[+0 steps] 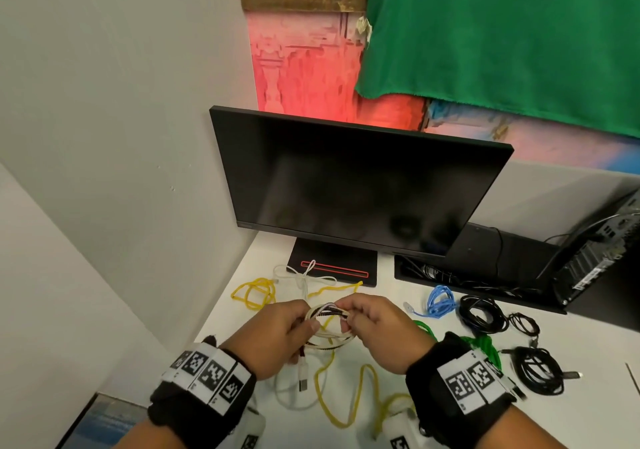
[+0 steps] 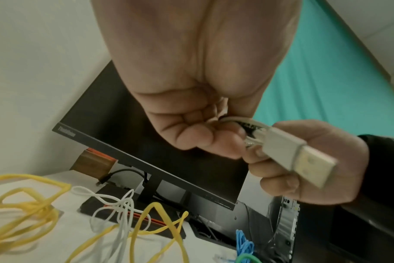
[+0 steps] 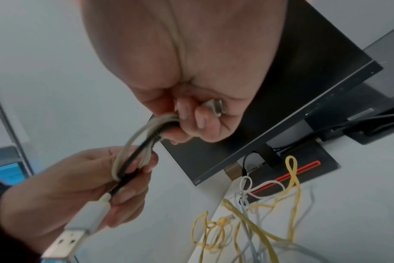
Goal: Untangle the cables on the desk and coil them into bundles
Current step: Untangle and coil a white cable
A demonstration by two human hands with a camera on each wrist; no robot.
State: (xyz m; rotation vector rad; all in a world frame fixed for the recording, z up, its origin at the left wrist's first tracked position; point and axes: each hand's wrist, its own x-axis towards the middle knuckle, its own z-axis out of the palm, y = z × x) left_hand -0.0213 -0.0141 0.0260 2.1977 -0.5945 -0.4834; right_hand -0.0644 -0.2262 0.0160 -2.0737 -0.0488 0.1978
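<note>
I hold a small coil of beige braided USB cable (image 1: 329, 324) with a black-and-white stretch above the white desk (image 1: 394, 289). My left hand (image 1: 294, 320) grips the coil's left side, seen again in the left wrist view (image 2: 191, 135). The cable's USB-A plug (image 1: 303, 377) hangs below that hand. My right hand (image 1: 363, 317) grips the right side, and in the right wrist view (image 3: 191, 121) its fingers also pinch the small metal end connector (image 3: 214, 106). A loose yellow cable (image 1: 258, 293) and a white cable (image 1: 304, 277) lie tangled on the desk under and beyond my hands.
A black monitor (image 1: 346, 189) stands close behind on a base with a red line. To the right lie a blue bundle (image 1: 440, 301), a green cable (image 1: 481, 344) and two black bundles (image 1: 481, 312). A computer case (image 1: 595, 251) leans at the far right. A wall runs along the left.
</note>
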